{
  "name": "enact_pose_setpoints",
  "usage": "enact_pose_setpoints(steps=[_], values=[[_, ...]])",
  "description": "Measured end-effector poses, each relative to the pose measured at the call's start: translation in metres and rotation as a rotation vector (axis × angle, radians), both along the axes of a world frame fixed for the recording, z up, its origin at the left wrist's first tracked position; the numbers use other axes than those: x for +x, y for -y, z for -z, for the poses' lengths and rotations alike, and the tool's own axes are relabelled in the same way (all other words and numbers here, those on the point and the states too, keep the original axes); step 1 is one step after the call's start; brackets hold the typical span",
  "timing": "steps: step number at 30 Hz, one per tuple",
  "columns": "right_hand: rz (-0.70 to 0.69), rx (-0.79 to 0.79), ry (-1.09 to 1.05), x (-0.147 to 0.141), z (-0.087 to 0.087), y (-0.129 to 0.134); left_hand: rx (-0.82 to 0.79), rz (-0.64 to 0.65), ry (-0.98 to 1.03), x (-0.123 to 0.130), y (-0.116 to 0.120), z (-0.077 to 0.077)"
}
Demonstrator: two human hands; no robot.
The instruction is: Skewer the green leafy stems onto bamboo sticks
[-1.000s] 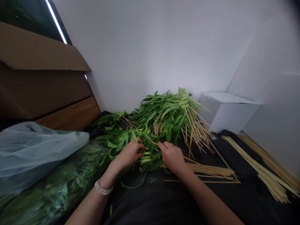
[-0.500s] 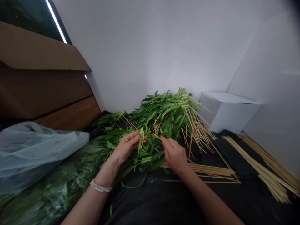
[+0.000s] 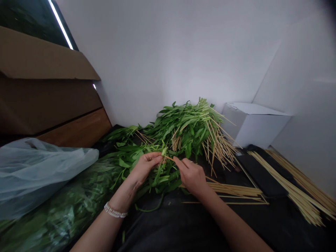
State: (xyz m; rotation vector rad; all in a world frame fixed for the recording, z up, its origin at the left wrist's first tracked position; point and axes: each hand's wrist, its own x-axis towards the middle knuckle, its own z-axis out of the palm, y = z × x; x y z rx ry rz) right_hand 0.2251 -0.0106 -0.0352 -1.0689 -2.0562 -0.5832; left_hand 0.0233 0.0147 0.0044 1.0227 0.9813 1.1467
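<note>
My left hand [image 3: 145, 166] pinches a folded green stem [image 3: 164, 151] that stands up at its fingertips. In my right hand [image 3: 193, 175] is a thin wooden stick [image 3: 169, 158], whose tip reaches the stem beside my left fingers. Loose green leaves and stems [image 3: 160, 182] lie beneath both hands. Behind them rises a big heap of leafy greens [image 3: 183, 119] with many sticks [image 3: 219, 143] poking out to the right. More sticks [image 3: 236, 189] lie flat on the black cover, right of my right hand.
At the left are a clear plastic bag [image 3: 44, 171], bagged greens [image 3: 60, 206] and a cardboard box [image 3: 47, 101]. A white box [image 3: 254, 126], a black flat object [image 3: 262, 175] and long stick bundles [image 3: 291, 192] stand or lie at the right.
My right hand has moved left, bringing the stick's tip to the stem. My left hand has shifted slightly right, and the stem in it is tilted differently.
</note>
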Motion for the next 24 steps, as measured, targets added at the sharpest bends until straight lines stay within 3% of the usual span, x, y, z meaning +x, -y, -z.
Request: enact_pose_setpoints(steps=[11,24], values=[[-0.002,-0.005,0.003,-0.003,0.003,0.002,0.024,-0.02,-0.09,-0.003,-0.002,0.004],[-0.049,-0.084,-0.054,-0.008,0.011,0.005,-0.001,0.079,-0.125,-0.002,-0.001,0.008]])
